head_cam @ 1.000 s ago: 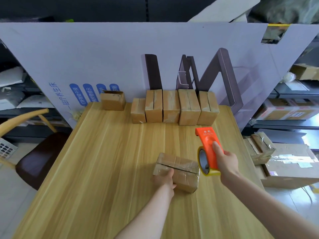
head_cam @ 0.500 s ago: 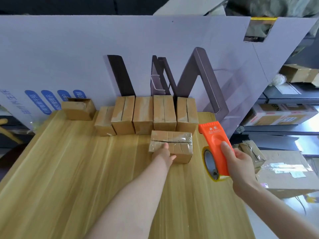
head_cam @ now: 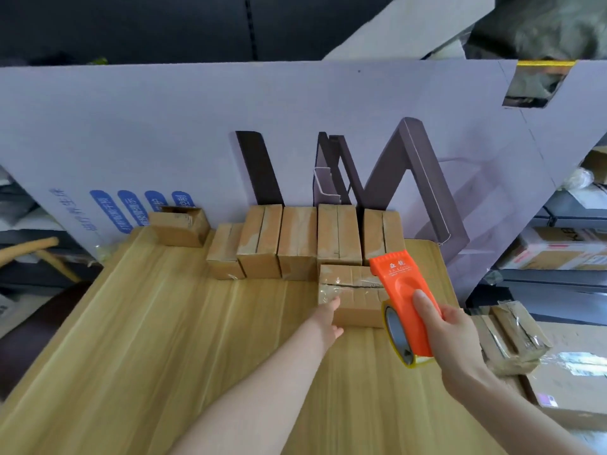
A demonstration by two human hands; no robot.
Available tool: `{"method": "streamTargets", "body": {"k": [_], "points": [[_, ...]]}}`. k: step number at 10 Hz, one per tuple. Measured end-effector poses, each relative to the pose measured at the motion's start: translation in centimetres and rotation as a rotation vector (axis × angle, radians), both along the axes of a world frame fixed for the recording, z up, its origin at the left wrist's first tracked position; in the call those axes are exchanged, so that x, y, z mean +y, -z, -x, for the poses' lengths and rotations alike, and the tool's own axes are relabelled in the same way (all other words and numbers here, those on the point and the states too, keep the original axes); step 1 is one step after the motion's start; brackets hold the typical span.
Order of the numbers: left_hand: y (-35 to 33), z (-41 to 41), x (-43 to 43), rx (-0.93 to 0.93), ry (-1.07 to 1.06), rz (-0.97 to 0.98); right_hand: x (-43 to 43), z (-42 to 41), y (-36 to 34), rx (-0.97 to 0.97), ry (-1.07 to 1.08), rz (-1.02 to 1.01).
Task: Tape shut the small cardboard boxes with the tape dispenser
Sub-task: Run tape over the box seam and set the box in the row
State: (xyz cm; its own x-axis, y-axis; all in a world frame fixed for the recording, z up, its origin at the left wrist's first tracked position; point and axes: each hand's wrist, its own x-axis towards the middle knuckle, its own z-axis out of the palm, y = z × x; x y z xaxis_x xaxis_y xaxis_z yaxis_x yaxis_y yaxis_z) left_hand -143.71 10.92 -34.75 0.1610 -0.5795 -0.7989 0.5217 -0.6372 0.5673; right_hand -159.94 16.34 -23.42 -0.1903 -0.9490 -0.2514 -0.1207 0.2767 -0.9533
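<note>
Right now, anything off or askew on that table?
Yes: the far-left box sits apart from the back row, turned at an angle, top apparently open. The front box by the left hand lies crosswise, its tape wrinkled over a dark seam gap.

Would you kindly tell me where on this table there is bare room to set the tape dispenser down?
The widest bare patch of the table lies left of the left hand, before the row of boxes and the open box. A narrower strip runs between the forearms. The back right is crowded: the taped box, the tape dispenser and the right hand.
</note>
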Motion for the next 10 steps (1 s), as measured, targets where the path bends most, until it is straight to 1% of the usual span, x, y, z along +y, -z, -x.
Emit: {"method": "streamTargets", "body": {"k": [1,2,3,4,5,7,8,9,10], "points": [[-0.7,-6.6,2.9,-0.104,-0.023,-0.057,-0.4,-3.9,-0.7,0.011,-0.091,0.010],[-2.0,-14.5,4.4,-0.335,-0.074,-0.051,-1.0,-9.1,-1.3,0.049,-0.191,0.041],[-4.5,-22.7,5.8,-0.532,-0.066,0.046,-1.6,-15.0,-2.0,0.109,-0.265,0.049],[-6.4,-30.5,6.0,-0.734,-0.010,0.071,-2.5,-21.3,-2.6,0.109,-0.345,0.048],[-7.3,-37.6,5.1,-0.989,0.123,0.098,-3.7,-27.7,-2.7,0.158,-0.385,0.053],[-6.8,-47.6,-1.0,-1.324,0.439,0.252,-9.9,-39.2,-0.8,0.275,-0.390,0.053],[-6.5,-50.8,-5.3,-1.558,0.688,0.356,-12.9,-43.6,0.7,0.245,-0.335,0.051],[-5.7,-51.8,-8.8,-1.669,0.910,0.453,-14.6,-45.3,1.4,0.222,-0.292,0.043],[-3.0,-52.8,-12.7,-1.672,1.086,0.477,-16.5,-46.5,2.5,0.237,-0.261,0.033]]}}
